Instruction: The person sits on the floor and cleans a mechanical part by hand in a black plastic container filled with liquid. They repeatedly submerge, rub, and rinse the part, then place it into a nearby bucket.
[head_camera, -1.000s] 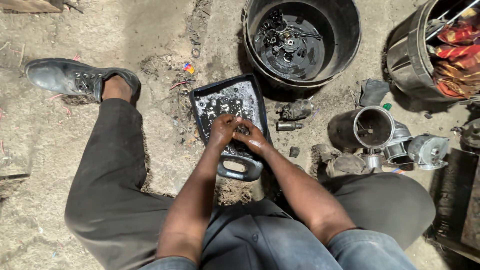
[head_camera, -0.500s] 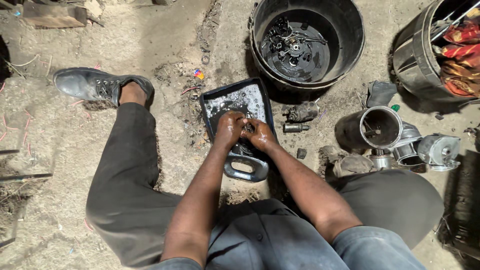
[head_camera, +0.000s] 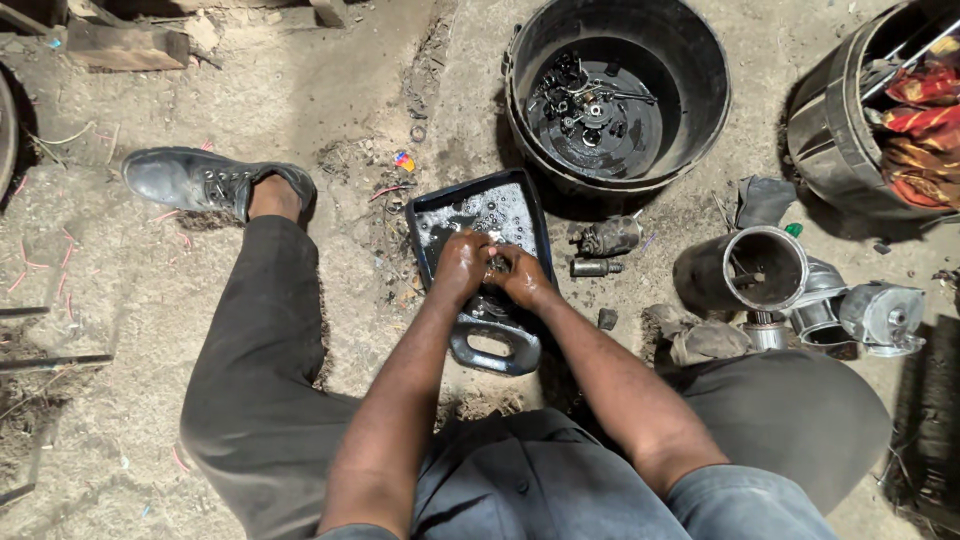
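While both hands stay together over the oily tray (head_camera: 430, 215), left hand (head_camera: 462, 265) and right hand (head_camera: 520, 275) pinch a small part (head_camera: 496, 263); position unchanged, rubbing presumably ongoing.

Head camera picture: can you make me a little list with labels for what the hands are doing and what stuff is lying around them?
Left hand: left hand wet and oily, over the black tray, meeting the other hand
Right hand: right hand beside it; whatever small thing they hold is hidden
Tray: on the dirt floor, holding bubbly dark liquid
Bucket: black bucket beyond the tray, metal parts in dark liquid
Right side: metal cylinder lying on its side, open end showing
Left side: black shoe
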